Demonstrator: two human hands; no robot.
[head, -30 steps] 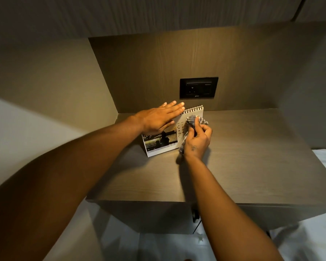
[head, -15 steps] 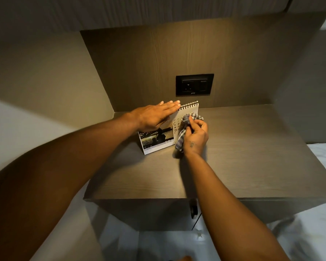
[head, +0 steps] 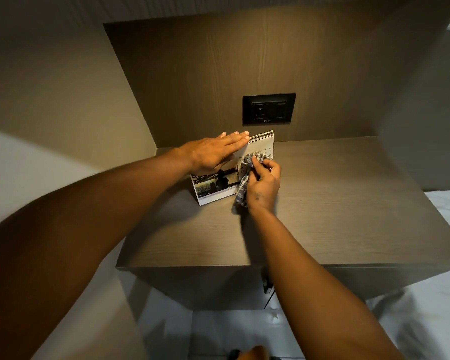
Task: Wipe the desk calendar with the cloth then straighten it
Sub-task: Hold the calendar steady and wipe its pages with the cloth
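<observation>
A grey-brown wood-grain counter (head: 335, 203) fills a recessed niche, lit warmly from above. On the wood-grain back panel (head: 218, 74) sits a black socket plate (head: 269, 109), just above the counter's rear edge. White bedding (head: 442, 294) lies at the lower right. Pale floor tiles (head: 213, 331) show below the counter's front.

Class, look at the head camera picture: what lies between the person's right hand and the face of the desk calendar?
In the head view, the checked cloth lies bunched between the right hand and the desk calendar, pressed on its page.
</observation>
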